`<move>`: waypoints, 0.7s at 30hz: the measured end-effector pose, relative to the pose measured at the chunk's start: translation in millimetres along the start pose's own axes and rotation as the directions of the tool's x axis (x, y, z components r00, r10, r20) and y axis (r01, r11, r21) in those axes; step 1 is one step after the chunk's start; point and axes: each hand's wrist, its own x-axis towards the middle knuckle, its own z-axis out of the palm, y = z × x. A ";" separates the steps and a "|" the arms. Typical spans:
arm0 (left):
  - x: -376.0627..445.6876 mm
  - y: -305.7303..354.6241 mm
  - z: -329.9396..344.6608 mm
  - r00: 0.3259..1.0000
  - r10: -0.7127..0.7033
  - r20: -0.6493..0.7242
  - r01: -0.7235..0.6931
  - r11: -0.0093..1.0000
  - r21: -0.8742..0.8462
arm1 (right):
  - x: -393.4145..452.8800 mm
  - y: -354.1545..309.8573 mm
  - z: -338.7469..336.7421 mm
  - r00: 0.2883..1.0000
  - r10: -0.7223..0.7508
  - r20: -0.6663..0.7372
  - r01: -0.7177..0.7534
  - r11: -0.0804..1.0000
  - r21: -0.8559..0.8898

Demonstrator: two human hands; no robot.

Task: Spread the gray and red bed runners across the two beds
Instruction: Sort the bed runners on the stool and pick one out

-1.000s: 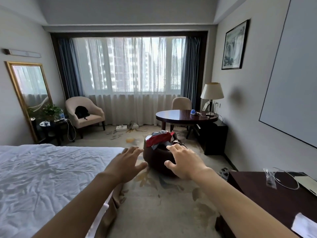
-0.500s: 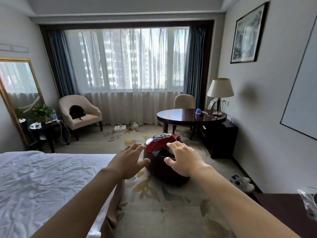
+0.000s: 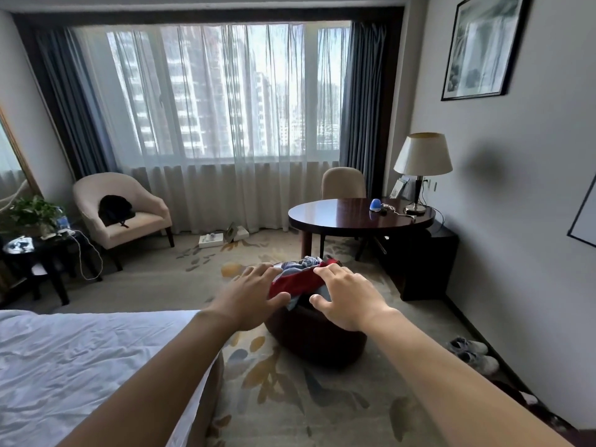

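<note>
A lamp [image 3: 422, 162] stands on the round table [image 3: 338, 217] beside the armchair [image 3: 129, 217].

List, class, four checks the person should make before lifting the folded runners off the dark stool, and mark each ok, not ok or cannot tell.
1. Both hands at the bundle: ok, left hand and right hand flank the red and gray runners.
2. Firm grip taken: not ok, fingers extended.
3. Runners within reach on the stool: ok.
4. Bed surface ready: ok, bare white sheet.
5. Second bed free: cannot tell, out of view.
</note>
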 end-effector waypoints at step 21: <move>357.7 -156.5 81.5 0.998 -0.023 0.054 0.023 1.000 -0.007 | 356.3 152.9 103.3 0.999 0.010 0.037 -0.012 0.999 0.034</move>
